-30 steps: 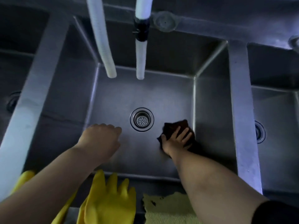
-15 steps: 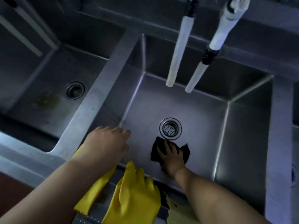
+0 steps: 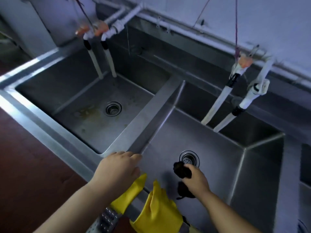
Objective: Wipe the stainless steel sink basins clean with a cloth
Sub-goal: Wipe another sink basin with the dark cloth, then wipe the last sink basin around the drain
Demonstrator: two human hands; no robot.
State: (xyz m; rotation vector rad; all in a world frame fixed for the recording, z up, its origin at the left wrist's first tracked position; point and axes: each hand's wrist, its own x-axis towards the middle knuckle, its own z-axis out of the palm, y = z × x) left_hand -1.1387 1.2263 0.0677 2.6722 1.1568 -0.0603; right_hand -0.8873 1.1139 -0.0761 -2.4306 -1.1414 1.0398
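My right hand is closed around a dark cloth, bunched up and lifted just off the floor of the middle basin, right beside its round drain. A dark shadow of the cloth lies below the wrist. My left hand rests palm down with loosely spread fingers on the front rim, where the steel divider meets it, and holds nothing. The left basin shows brownish stains near its drain.
Two yellow rubber gloves hang over the front rim between my arms, above a perforated metal piece. White hoses hang into the middle basin, and another pair of hoses into the left. A red floor lies left of the sink.
The view swung left and up, bringing the whole left basin into sight. My right hand went from pressing the cloth flat on the basin floor to gripping it bunched and raised.
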